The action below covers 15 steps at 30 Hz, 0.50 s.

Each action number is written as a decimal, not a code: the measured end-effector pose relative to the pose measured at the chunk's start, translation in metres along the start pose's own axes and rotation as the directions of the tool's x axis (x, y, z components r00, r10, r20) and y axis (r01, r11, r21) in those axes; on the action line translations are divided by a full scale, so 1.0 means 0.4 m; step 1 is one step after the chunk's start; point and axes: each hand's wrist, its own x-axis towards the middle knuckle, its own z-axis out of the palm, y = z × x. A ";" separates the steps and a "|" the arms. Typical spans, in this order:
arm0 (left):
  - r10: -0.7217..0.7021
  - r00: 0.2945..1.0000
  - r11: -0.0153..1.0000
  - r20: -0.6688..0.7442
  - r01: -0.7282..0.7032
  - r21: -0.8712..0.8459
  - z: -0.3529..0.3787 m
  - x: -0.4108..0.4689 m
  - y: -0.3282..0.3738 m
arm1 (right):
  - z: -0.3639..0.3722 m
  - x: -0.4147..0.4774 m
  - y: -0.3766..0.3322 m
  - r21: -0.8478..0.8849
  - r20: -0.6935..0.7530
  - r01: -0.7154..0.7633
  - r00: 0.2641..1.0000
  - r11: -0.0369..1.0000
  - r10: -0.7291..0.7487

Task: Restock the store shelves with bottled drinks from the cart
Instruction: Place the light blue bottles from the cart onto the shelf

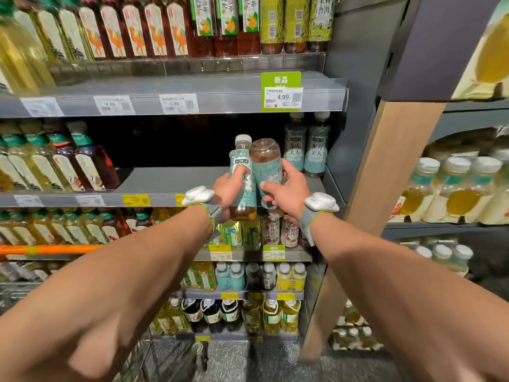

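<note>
At mid-frame your left hand (pixel 228 188) gripped the upright bottle (pixel 242 161) and your right hand (pixel 282 190) the tilted bottle (pixel 265 158), mid-label, the surest hold on likely heavy, slick plastic.

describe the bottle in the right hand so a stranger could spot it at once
Find the grey shelf with the dark gap under the green 4.99 tag. In front of it the left hand and right hand hold teal-labelled bottles side by side; yours is the right bottle. Its neighbour shows a white cap on top, this one a bare brown base.
</note>
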 end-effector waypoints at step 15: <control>-0.034 0.998 0.996 -0.061 0.028 -0.083 -0.081 -0.014 -0.008 | 0.100 0.022 -0.069 0.077 -0.067 -0.054 0.996 0.996 0.059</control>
